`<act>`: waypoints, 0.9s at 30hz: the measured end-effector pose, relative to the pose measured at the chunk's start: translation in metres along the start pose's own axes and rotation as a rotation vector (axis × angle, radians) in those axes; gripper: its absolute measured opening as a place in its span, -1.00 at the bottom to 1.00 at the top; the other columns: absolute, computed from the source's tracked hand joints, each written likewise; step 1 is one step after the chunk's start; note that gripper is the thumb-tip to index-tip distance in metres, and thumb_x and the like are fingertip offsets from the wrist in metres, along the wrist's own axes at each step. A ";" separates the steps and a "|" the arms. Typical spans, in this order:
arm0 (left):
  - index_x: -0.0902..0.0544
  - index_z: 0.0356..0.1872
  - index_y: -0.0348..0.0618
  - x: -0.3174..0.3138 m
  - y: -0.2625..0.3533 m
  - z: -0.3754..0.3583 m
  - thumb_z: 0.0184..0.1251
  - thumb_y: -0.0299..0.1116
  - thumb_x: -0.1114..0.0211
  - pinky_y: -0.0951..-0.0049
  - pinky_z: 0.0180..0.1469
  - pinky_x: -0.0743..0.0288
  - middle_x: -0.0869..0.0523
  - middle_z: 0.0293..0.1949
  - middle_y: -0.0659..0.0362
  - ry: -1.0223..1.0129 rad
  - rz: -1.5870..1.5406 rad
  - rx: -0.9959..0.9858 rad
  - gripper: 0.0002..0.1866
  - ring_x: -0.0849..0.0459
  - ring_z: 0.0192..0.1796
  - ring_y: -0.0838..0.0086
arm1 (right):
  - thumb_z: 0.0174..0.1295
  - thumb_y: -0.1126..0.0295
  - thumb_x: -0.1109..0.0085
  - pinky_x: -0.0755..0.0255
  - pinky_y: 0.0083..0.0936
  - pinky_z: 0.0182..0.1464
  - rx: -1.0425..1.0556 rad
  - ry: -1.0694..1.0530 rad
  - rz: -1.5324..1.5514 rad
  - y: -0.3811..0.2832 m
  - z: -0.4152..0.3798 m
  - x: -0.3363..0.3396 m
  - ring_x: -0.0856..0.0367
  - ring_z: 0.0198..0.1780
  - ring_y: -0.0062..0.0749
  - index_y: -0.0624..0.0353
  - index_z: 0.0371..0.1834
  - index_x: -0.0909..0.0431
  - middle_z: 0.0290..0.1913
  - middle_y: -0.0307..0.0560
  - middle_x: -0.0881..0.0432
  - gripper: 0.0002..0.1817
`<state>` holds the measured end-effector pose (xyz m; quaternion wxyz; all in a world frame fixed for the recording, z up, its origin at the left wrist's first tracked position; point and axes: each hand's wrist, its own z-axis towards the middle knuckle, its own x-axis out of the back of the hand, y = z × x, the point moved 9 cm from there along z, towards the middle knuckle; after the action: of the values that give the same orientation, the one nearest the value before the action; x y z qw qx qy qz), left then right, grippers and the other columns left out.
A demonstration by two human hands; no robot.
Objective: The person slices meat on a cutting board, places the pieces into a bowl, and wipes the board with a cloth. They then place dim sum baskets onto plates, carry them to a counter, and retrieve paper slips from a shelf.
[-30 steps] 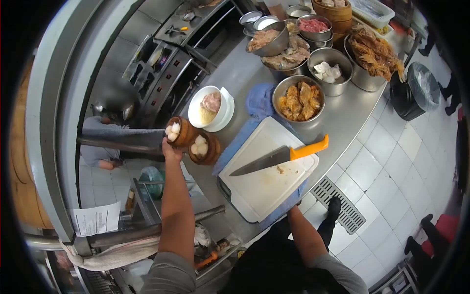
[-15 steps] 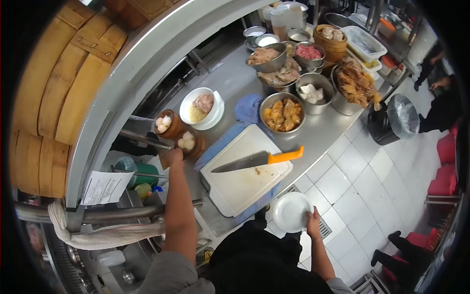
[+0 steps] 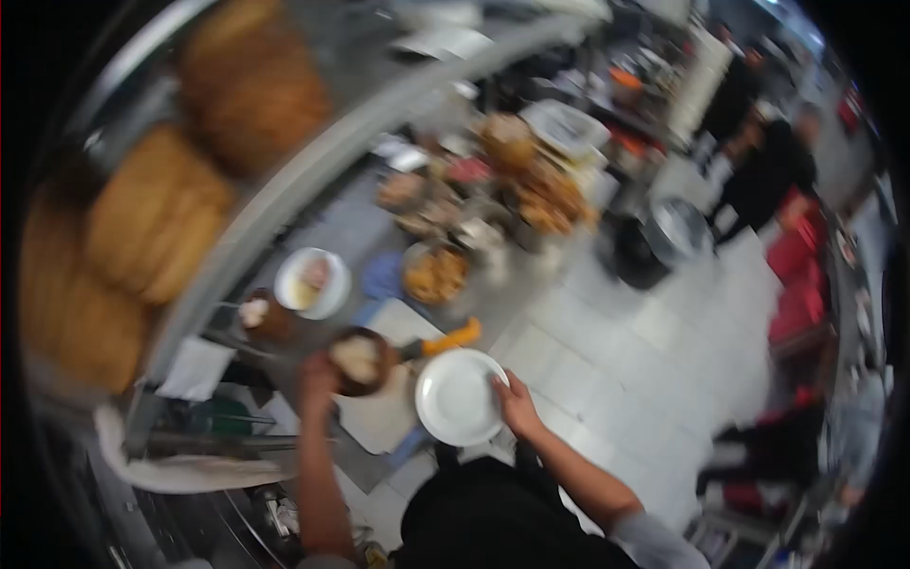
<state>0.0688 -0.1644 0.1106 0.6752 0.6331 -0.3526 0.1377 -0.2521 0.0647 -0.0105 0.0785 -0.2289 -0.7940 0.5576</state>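
My left hand (image 3: 318, 376) grips the side of a small round bamboo steamer (image 3: 377, 384), lifted over the cutting board; pale dumplings (image 3: 357, 358) sit inside it, blurred by motion. In my right hand (image 3: 515, 403) is a white plate (image 3: 462, 398), bare on top and held by its right rim, just right of the steamer. Below them lies a white cutting board (image 3: 379, 417), partly hidden. The orange handle of a knife (image 3: 453, 337) shows beyond the plate, its blade mostly covered by the steamer and plate.
Left of the board stand a white bowl (image 3: 327, 296) with minced meat and another bamboo steamer (image 3: 275, 322). A metal bowl of orange-brown food (image 3: 436, 273) and several other bowls fill the counter's back. Stacked steamers (image 3: 156, 218) line the upper left. People (image 3: 773, 171) are at the far right.
My left hand has lifted the dumpling steamer off the counter and brought it over the board. My right hand has raised the plate and moved it left, beside the steamer. The camera view has shifted.
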 end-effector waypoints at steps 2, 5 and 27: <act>-0.69 -0.10 -0.25 -0.042 0.053 -0.018 0.15 -0.56 -0.11 0.38 -0.28 -0.54 -0.75 -0.35 0.11 0.004 -0.152 -0.049 -0.69 -0.67 -0.31 0.44 | 0.54 0.19 0.06 -0.41 -0.57 0.08 0.110 -0.030 0.098 -0.014 0.023 -0.046 -0.51 0.01 -0.53 0.22 0.18 -0.52 -0.02 -0.20 -0.61 -0.63; -0.67 -0.04 -0.32 -0.100 0.074 -0.037 0.15 -0.58 -0.14 0.27 -0.09 -0.58 -0.75 -0.26 -0.13 -0.123 -0.219 -0.029 -0.67 -0.75 -0.18 0.23 | 0.55 0.17 0.10 -0.41 -0.48 0.19 0.017 -0.040 0.338 0.016 0.042 -0.071 -0.54 0.08 -0.44 0.27 0.23 -0.47 0.06 -0.10 -0.61 -0.59; -0.51 0.13 -0.18 0.119 -0.148 0.137 0.24 -0.32 -0.39 0.05 0.23 -0.40 -0.63 0.10 -0.18 0.876 0.261 0.378 -0.54 -0.60 0.15 -0.07 | 0.56 0.19 0.23 -0.51 -0.34 0.16 -0.003 0.225 0.156 0.067 -0.042 0.053 -0.59 0.08 -0.29 0.26 0.19 -0.42 0.07 0.01 -0.59 -0.60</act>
<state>0.2057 -0.3490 0.0690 0.6104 0.5778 -0.0810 0.5358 -0.2640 0.1423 -0.0642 0.1234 -0.3512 -0.7609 0.5315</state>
